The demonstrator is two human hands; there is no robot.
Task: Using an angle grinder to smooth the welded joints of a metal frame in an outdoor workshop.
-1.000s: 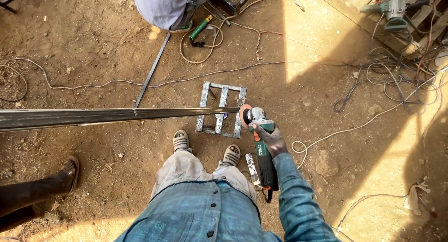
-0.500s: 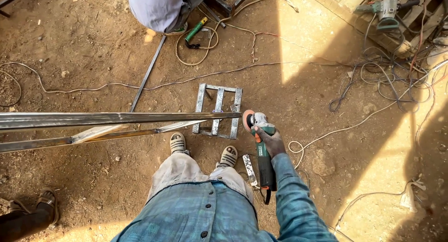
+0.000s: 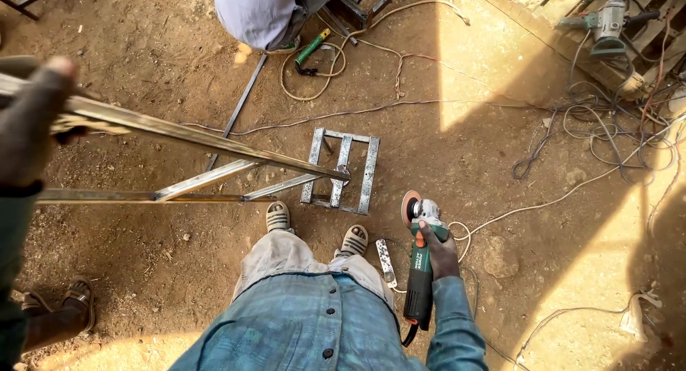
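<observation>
Swung up at the left and tilted since half a second ago: long steel bar (image 3: 214, 141), level then, now slanting from upper left down to its tip over the small welded frame (image 3: 341, 171). Newly in view at the left edge, a blurred gloved hand (image 3: 28, 121) on that bar, whether the wearer's left or a co-worker's cannot be told, so nothing to say of its fingers. Unchanged beside the right leg: right hand (image 3: 437, 253), fingers wrapped round the green angle grinder (image 3: 421, 260), disc up and near the frame's right corner but apart from it. Suggests the bar being repositioned, with grinding paused. No containers in view; loose on the dirt floor (image 3: 143, 71) lie tangled cables (image 3: 593, 128), a flat metal strip (image 3: 386, 262), and a second grinder (image 3: 607, 21) top right.
</observation>
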